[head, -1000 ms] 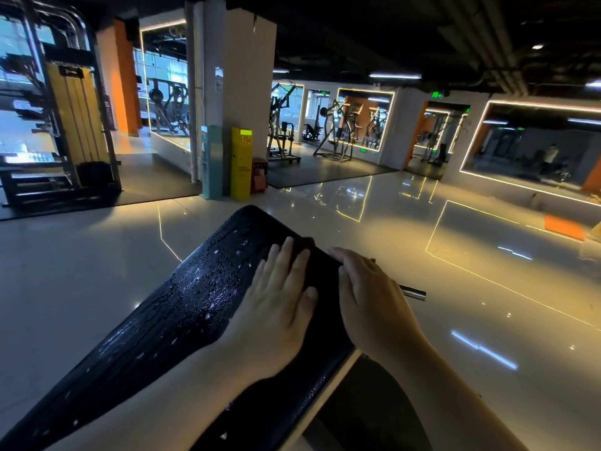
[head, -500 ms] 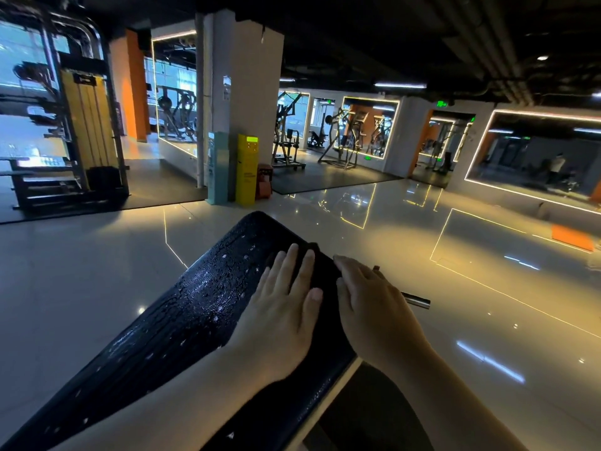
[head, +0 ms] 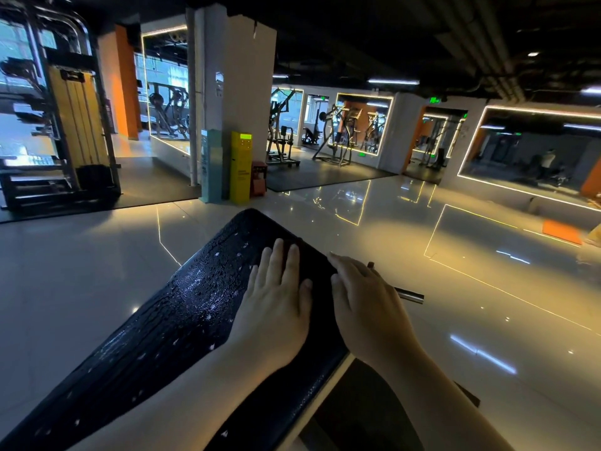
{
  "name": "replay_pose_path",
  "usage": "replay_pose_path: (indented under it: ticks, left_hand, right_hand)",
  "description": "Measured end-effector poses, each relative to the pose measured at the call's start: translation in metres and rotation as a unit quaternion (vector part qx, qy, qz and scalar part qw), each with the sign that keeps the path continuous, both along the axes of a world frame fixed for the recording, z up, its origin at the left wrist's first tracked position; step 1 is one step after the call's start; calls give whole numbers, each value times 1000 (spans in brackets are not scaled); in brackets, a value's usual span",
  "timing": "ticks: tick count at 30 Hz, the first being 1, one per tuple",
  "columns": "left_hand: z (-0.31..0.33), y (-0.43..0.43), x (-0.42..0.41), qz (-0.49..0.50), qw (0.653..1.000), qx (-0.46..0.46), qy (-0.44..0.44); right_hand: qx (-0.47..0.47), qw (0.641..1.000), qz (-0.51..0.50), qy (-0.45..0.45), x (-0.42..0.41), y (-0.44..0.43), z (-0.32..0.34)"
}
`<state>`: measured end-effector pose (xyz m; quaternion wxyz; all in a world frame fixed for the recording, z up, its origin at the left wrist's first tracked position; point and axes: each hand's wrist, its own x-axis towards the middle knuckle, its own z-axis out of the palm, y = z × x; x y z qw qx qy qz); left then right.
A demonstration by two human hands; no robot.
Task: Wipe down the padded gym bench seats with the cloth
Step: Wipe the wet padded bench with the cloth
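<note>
Your left hand (head: 276, 307) and right hand (head: 364, 304) lie flat side by side, fingers straight, pressing a dark cloth (head: 320, 268) that is hard to tell from the pad beneath. The black bench pad (head: 182, 314), beaded with droplets, runs lengthwise from your near left to its rounded far end at centre. Beyond lie a glossy pale floor (head: 455, 288), a yellow kiosk (head: 241, 167) by a white pillar (head: 247, 92), and weight machines (head: 338, 138) further back.

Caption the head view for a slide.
Left hand and right hand rest side by side on a black bench pad beaded with droplets.
</note>
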<state>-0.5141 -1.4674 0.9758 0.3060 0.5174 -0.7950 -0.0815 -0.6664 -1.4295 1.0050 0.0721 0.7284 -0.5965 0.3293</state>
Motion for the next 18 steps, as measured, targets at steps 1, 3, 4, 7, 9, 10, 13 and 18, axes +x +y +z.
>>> replay_pose_path:
  ticks: [1, 3, 4, 7, 9, 10, 13, 18]
  left_hand:
    - [-1, 8, 1, -25, 1000, -12, -1]
    - [-6, 25, 12, -95, 995, -33, -15]
    - [-9, 31, 20, -123, 991, -36, -33]
    - [-13, 21, 39, -128, 989, -30, -72]
    - [-7, -2, 35, -88, 995, -1, -46]
    - [-2, -13, 29, -72, 997, 18, -20]
    - [7, -26, 7, -63, 998, -20, -4]
    - [-3, 11, 8, -155, 983, -85, -46]
  right_hand:
    - [-4, 1000, 2, 1, 0, 1, 0]
    - [-6, 1000, 6, -1, -1, 0, -1]
    - [-6, 1000, 8, -5, -2, -1, -1]
    - [-4, 999, 15, -40, -5, -3, -2]
    - [-5, 998, 16, -55, -6, -4, -3]
    - [-5, 998, 16, -59, -5, -4, -3]
    - [1, 996, 15, -90, -4, -4, -4]
    - [-1, 986, 24, -167, -6, -3, -7]
